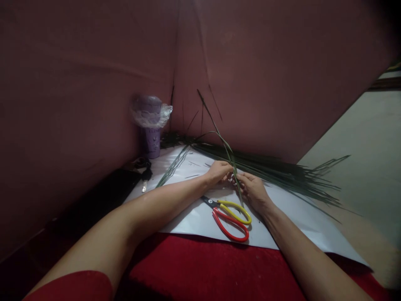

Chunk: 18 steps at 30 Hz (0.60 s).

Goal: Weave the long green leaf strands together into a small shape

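Note:
Between my two hands a long green leaf strip (229, 151) stands at a slant, its upper end reaching toward the wall and its lower end hanging below my fingers. My left hand (219, 172) pinches it from the left. From the right, my right hand (252, 188) has its thumb and fingers closed on the same strip. Just below the hands lie scissors (233, 219) with one yellow and one red handle; my left forearm partly hides their blades. A thick bundle of green leaf strips (275, 173) lies behind and to the right of my hands.
A white sheet (188, 221) covers the work surface over red cloth (203, 267). At the back left stands a purple tumbler (153, 142) with clear plastic around its top. A black strap-like item (145, 172) and a dark flat object (103, 196) lie left. Pinkish walls (250, 75) rise behind.

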{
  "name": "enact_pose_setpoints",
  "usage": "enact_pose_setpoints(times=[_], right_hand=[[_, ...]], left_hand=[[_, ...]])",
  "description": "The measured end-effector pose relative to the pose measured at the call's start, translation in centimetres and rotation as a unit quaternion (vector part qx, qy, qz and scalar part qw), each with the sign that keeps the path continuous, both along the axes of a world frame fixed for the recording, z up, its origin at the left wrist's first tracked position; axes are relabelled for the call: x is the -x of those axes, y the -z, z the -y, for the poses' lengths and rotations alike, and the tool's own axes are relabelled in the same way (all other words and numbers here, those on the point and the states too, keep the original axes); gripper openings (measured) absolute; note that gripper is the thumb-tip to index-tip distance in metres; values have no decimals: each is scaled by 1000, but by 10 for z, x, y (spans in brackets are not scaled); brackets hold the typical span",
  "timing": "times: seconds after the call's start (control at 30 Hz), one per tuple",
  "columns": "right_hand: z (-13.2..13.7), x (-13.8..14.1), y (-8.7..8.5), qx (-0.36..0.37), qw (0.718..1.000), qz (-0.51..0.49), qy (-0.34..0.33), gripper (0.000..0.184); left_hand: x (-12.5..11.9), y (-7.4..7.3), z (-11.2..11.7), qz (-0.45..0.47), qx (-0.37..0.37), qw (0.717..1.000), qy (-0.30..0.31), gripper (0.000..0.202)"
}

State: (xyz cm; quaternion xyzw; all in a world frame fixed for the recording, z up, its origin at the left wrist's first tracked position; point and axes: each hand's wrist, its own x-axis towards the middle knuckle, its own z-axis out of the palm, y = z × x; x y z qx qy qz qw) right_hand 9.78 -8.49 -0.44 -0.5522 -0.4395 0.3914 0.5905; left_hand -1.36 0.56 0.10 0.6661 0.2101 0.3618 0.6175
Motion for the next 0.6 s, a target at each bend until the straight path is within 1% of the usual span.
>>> enact_pose_setpoints(times=[0.2, 0.3, 0.4, 0.5, 0.6], right_hand=[[-1, 1, 0, -15, 1000, 13, 4, 20], [0, 2, 0, -22, 999, 27, 8, 17], [2, 3, -1, -20, 999, 39, -8, 18], [2, 3, -1, -19, 998, 53, -13, 18], [1, 3, 0, -19, 997, 68, -3, 20]], left_hand=[[2, -3, 5, -11, 13, 1000, -4, 14], [2, -4, 7, -22, 2, 1000, -8, 24], [3, -3, 8, -25, -17, 1000, 7, 29], [3, -2, 8, -14, -4, 999, 34, 23], [3, -4, 10, -12, 11, 999, 50, 18]])
